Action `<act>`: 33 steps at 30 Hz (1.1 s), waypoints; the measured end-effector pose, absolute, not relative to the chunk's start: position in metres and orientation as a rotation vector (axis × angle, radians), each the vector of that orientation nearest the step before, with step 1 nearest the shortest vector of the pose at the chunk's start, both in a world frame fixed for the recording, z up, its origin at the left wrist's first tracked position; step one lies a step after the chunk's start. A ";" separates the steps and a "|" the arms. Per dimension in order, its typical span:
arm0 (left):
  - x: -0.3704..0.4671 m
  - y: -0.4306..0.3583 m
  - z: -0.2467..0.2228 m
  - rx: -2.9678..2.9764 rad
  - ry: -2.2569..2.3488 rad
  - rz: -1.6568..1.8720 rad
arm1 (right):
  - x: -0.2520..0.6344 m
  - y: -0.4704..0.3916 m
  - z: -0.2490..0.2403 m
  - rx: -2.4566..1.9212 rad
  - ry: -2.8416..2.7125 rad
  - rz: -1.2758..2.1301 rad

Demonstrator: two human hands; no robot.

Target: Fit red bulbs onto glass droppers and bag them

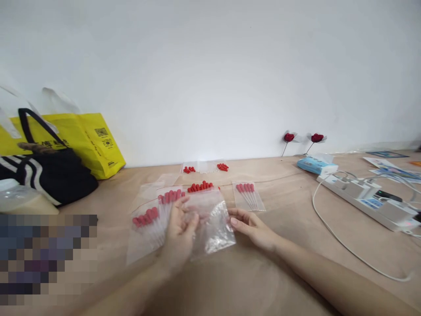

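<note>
A clear plastic zip bag is raised in front of me, with bright reflections over its lower right; whether anything lies inside I cannot tell. My left hand pinches its left side. At the right edge, my right hand has thumb and fingers closed on the plastic. Behind and left of my left hand lie clear bags of glass droppers with red rubber bulbs, partly hidden. Loose red bulbs sit just beyond the raised bag. To the right, another bag of droppers lies flat.
Small bags with red bulbs lie near the wall. A yellow bag, a black bag and a plastic jug stand left. Right are a tissue pack, a power strip with trailing cables, and two red artificial flowers.
</note>
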State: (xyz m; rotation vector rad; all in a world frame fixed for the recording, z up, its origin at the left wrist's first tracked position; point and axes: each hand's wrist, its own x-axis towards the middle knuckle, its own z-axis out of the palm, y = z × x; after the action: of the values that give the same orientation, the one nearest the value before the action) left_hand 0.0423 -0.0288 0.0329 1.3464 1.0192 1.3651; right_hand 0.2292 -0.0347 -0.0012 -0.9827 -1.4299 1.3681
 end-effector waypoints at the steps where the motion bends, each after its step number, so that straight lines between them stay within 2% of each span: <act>1: 0.052 -0.035 0.022 1.335 1.006 1.351 | 0.225 -0.037 -0.001 -0.932 -1.378 1.456; 4: 0.065 -0.044 0.004 1.310 0.989 1.242 | 0.231 -0.034 -0.001 -0.943 -1.326 1.527; 7: 0.059 -0.037 0.004 1.237 0.969 1.111 | 0.253 -0.024 0.003 -1.007 -1.531 1.579; 12: 0.042 -0.022 0.017 1.209 0.943 0.579 | 0.278 -0.010 0.013 -0.969 -1.968 1.634; 15: 0.044 -0.021 0.022 1.246 0.934 0.491 | 0.278 -0.009 0.016 -1.028 -2.168 1.422; 19: 0.051 -0.023 0.018 1.205 0.976 0.580 | 0.269 -0.021 0.018 -1.270 -2.257 0.600; 21: 0.053 -0.023 0.014 1.204 1.002 0.649 | 0.261 -0.033 0.016 -1.314 -2.178 0.299; 33: 0.057 -0.025 0.010 1.207 1.029 0.706 | 0.216 -0.055 -0.002 -1.359 -2.123 0.251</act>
State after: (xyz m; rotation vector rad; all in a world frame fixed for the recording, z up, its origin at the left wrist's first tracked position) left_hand 0.0571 -0.0252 0.0097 1.2069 1.0292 0.7062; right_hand 0.2161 -0.0553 -0.0021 -1.3592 -2.1234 0.2506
